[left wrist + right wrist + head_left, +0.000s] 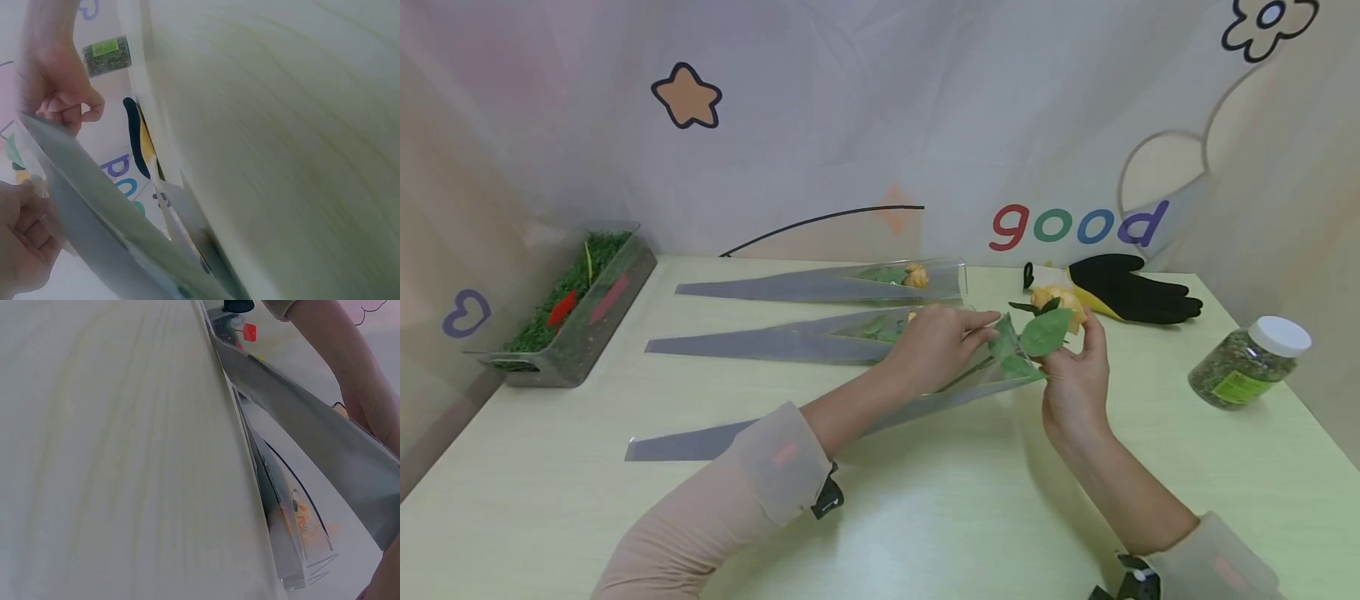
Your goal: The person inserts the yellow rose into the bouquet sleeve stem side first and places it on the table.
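A yellow artificial rose [1058,305] with green leaves [1047,332] is at the wide mouth of a flower sleeve [917,410], and its dark stem runs inside. My right hand [1078,379] holds the rose close below its bloom, thumb and fingers bent around it. At the mouth's upper edge, my left hand [936,346] pinches the clear film between thumb and forefinger. The left wrist view shows the sleeve [94,194] raised off the table and tilted, with the right hand [62,94] by its corner. Exactly where the right fingertips press is partly hidden by leaves.
Two sleeves, the far one [790,285] and the middle one [760,340], lie behind, each with a yellow rose. A clear bin [617,292] with artificial grass stands left. Towards the right are a black-and-yellow glove [1135,292] and a white-lidded jar [1243,367].
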Motion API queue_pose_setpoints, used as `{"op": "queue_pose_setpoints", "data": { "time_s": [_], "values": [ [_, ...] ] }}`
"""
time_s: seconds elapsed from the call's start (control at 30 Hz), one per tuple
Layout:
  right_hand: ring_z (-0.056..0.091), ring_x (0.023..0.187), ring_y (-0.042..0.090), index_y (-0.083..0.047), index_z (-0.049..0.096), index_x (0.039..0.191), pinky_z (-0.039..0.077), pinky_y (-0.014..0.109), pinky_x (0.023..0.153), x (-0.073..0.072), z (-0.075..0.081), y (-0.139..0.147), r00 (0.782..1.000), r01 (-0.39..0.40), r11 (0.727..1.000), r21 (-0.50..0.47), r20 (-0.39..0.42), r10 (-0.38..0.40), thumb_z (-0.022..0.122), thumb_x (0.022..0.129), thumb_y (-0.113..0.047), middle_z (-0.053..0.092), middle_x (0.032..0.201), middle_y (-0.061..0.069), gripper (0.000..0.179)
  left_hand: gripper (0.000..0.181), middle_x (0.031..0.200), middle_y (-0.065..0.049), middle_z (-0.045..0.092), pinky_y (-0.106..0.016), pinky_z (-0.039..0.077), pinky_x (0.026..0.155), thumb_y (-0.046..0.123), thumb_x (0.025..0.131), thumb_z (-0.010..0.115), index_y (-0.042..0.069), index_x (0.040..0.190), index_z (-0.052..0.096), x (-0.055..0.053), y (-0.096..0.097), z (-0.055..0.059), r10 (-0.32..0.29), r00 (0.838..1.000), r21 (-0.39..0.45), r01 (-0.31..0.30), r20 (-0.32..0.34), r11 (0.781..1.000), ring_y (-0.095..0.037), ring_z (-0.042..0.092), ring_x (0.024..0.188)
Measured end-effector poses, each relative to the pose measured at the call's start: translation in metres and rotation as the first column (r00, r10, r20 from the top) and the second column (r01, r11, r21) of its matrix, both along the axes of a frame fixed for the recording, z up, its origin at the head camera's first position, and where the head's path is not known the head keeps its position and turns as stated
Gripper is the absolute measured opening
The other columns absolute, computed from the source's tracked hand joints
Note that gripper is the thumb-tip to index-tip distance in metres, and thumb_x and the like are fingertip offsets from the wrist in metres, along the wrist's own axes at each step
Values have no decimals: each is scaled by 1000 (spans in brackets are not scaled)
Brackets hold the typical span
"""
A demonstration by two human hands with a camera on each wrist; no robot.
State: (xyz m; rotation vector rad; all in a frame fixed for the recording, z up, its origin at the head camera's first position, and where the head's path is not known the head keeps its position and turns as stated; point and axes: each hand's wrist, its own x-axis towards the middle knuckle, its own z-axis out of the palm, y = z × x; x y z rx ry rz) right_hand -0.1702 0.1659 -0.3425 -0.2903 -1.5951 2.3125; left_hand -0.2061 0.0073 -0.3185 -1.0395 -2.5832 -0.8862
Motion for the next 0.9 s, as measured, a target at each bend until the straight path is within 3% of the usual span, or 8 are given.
{"op": "queue_pose_setpoints", "data": {
  "time_s": [0.17,0.3,0.43,0.6,0.9],
  "values": [
    [54,91,11,-17,40,127,45,20,75,-2,-1,0,1000,7,1000,-26,-25,-7,55,88,6,39,129,2,47,31,59,-1,59,-19,25,45,24,91,59,12,119,65,-1,0,0,1,1000,2,-1,-8,1000,-6,32,42],
    [57,86,8,-18,41,121,42,19,70,-2,0,0,1000,15,998,-63,10,-15,55,88,5,50,121,2,42,30,63,-2,63,-18,25,45,24,90,61,12,118,65,-2,0,0,8,1000,7,-7,-13,1000,-5,34,44],
    [57,82,5,-19,40,120,35,19,64,-1,0,1,999,20,998,-65,40,-17,57,89,1,55,115,1,41,30,56,-1,58,-18,24,45,22,90,61,11,117,65,-2,0,1,3,1000,19,-3,-11,1000,-5,31,43],
    [54,83,5,-20,42,116,34,19,63,-1,0,1,1000,6,999,-50,30,-4,58,89,-1,55,112,1,36,29,50,2,50,-17,24,44,22,91,60,10,117,65,-2,-1,2,0,1000,27,1,-13,1000,-5,29,42],
    [52,82,7,-21,42,114,31,22,64,3,0,0,999,-16,999,-40,44,18,55,94,-14,59,93,-3,25,30,55,0,55,-17,23,43,21,91,60,9,117,65,-1,-1,3,1,1000,41,-1,6,999,-5,28,41]
  ]
}}
